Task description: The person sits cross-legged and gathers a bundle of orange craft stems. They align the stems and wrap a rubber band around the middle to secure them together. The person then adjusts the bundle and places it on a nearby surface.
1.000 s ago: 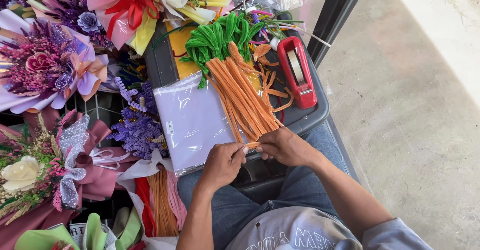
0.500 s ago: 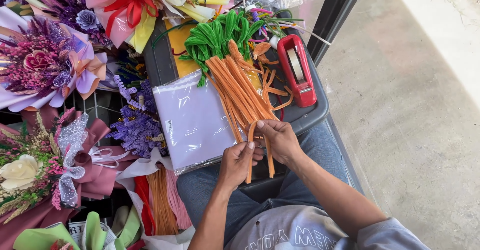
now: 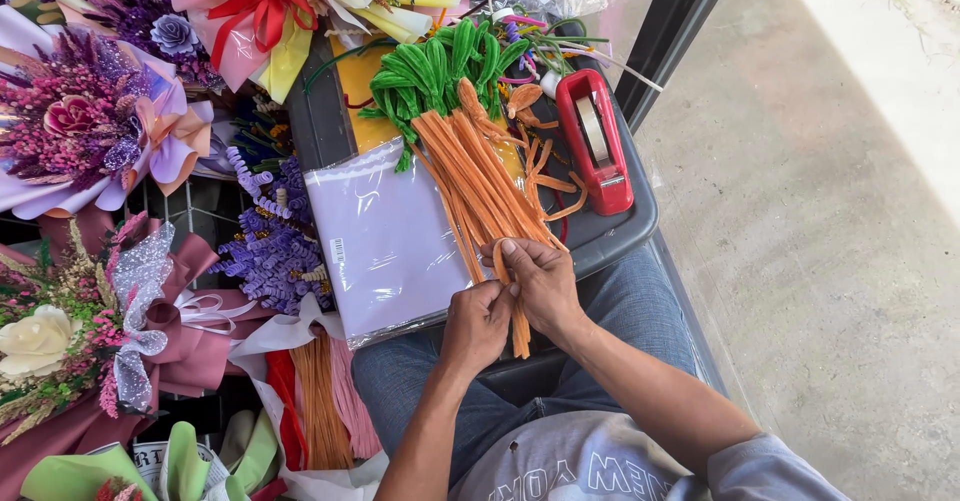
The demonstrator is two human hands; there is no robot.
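Note:
A bundle of orange pipe cleaners lies fanned across a dark grey tray on my lap. My right hand pinches one orange pipe cleaner whose upper end is bent into a small loop at my fingertips, with its length hanging down past the tray edge. My left hand grips the same pipe cleaner just to the left, below the loop. Green pipe cleaners lie at the far end of the orange bundle.
A lilac paper pack in clear plastic lies left of the bundle. A red tape dispenser stands at the tray's right. Wrapped flower bouquets and purple curled stems crowd the left side. Concrete floor is on the right.
Both hands lifted one orange pipe cleaner out of the bundle's near end and drew it toward me; its top is now bent into a loop between my fingers.

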